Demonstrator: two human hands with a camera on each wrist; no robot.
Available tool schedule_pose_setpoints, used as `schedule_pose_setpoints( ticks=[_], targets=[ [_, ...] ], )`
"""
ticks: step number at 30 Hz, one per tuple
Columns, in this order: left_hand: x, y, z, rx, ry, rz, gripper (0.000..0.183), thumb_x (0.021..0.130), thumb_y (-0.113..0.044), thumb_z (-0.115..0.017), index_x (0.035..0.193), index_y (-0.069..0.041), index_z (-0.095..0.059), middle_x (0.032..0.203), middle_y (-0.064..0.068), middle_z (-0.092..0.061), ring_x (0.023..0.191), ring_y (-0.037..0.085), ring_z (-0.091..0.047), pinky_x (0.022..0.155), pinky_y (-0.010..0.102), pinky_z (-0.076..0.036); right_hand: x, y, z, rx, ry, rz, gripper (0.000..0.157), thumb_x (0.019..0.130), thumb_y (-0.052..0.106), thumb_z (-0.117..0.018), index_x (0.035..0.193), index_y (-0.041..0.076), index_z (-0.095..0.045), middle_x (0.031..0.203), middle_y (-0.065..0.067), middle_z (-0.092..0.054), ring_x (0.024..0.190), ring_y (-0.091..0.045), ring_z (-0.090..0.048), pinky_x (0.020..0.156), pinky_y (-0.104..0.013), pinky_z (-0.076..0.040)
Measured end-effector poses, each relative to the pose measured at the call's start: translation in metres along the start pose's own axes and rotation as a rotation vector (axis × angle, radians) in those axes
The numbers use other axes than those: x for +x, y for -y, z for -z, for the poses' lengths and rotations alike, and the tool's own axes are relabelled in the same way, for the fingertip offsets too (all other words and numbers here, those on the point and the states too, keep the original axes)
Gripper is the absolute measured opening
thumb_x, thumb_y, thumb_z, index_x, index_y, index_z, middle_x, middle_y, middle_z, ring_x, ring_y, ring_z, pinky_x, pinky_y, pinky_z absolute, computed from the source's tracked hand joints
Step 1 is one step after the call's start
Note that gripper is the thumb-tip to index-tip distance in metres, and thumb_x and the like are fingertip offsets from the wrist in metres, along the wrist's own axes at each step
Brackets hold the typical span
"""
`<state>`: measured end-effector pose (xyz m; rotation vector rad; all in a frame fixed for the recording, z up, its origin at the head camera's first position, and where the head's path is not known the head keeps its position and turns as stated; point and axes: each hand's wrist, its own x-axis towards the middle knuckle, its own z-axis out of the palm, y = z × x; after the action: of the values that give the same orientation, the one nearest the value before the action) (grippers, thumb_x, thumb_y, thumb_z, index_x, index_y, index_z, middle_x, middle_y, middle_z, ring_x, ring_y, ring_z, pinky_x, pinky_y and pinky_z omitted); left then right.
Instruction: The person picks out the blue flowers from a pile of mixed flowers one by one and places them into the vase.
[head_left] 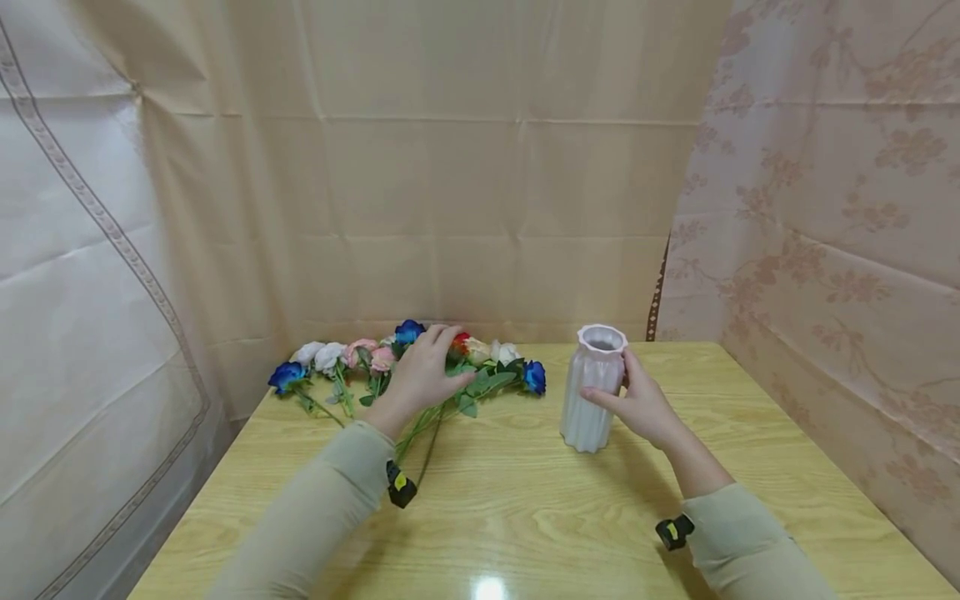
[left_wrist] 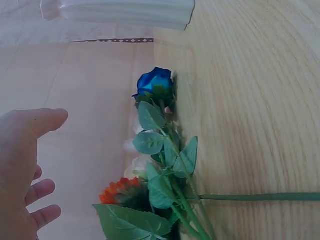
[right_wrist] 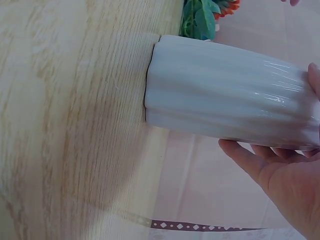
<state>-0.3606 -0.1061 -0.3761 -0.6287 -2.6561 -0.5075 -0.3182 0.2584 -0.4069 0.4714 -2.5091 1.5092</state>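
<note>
A white ribbed vase [head_left: 588,400] stands upright on the table, its mouth facing up. My right hand [head_left: 647,407] grips it from the right side, thumb across the front. In the right wrist view, the vase [right_wrist: 225,92] has its base at the tabletop and the fingers [right_wrist: 250,159] lie along its wall. My left hand [head_left: 426,372] hovers over the artificial flowers, fingers spread and holding nothing. Below it lie a red-orange flower [left_wrist: 120,192], a blue rose [left_wrist: 155,82] and green leaves [left_wrist: 160,190]. The left hand partly hides the middle flowers in the head view.
More flowers lie in a row along the table's far left: a blue rose [head_left: 287,377], white roses [head_left: 328,357] and pink ones [head_left: 362,352]. Their stems point toward the near side of the wooden table [head_left: 525,517]. A beige curtain [head_left: 450,167] hangs behind.
</note>
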Motion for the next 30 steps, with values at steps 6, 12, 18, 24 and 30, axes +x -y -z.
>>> schedule_pose_setpoints(
  ticks=[6,12,18,24,30],
  targets=[
    [0.001,0.000,-0.009,0.026,0.059,0.020,0.076,0.092,-0.050,-0.073,0.153,-0.015,-0.044,0.148,0.012,-0.046,0.131,0.034,-0.049,0.105,0.054,-0.044,0.000,0.000,0.000,-0.006,0.000,-0.002,0.090,0.091,0.036,-0.079,0.159,0.016,-0.023,0.146,-0.018,-0.047,0.132,-0.039,-0.049,0.097,-0.059,-0.050],
    [0.002,-0.002,-0.014,0.034,0.137,0.034,0.071,0.094,-0.045,-0.073,0.154,-0.017,-0.046,0.151,0.013,-0.048,0.134,0.034,-0.048,0.106,0.053,-0.044,0.000,0.000,0.000,-0.004,0.001,-0.001,0.091,0.092,0.037,-0.079,0.160,0.017,-0.022,0.147,-0.018,-0.047,0.132,-0.040,-0.049,0.097,-0.060,-0.049],
    [0.003,-0.007,-0.019,0.013,0.198,0.061,0.063,0.095,-0.042,-0.073,0.148,-0.016,-0.053,0.142,0.010,-0.057,0.124,0.030,-0.058,0.096,0.050,-0.051,0.000,-0.001,0.001,-0.001,0.002,0.000,0.090,0.092,0.037,-0.078,0.160,0.017,-0.022,0.148,-0.017,-0.046,0.133,-0.039,-0.048,0.097,-0.060,-0.049],
    [0.003,-0.005,-0.032,-0.008,0.236,0.055,0.047,0.095,-0.037,-0.074,0.134,-0.012,-0.065,0.124,0.005,-0.065,0.107,0.023,-0.065,0.089,0.044,-0.054,0.001,0.000,0.000,0.009,0.003,-0.007,0.091,0.091,0.037,-0.079,0.160,0.018,-0.022,0.149,-0.017,-0.045,0.134,-0.039,-0.047,0.097,-0.061,-0.048],
    [0.007,-0.005,-0.043,-0.017,0.285,0.042,0.040,0.095,-0.031,-0.075,0.128,-0.008,-0.068,0.117,0.009,-0.068,0.098,0.022,-0.065,0.085,0.044,-0.055,0.000,0.000,0.000,0.010,0.006,-0.014,0.092,0.091,0.037,-0.079,0.160,0.019,-0.021,0.150,-0.017,-0.044,0.135,-0.040,-0.046,0.098,-0.061,-0.048]
  ],
)
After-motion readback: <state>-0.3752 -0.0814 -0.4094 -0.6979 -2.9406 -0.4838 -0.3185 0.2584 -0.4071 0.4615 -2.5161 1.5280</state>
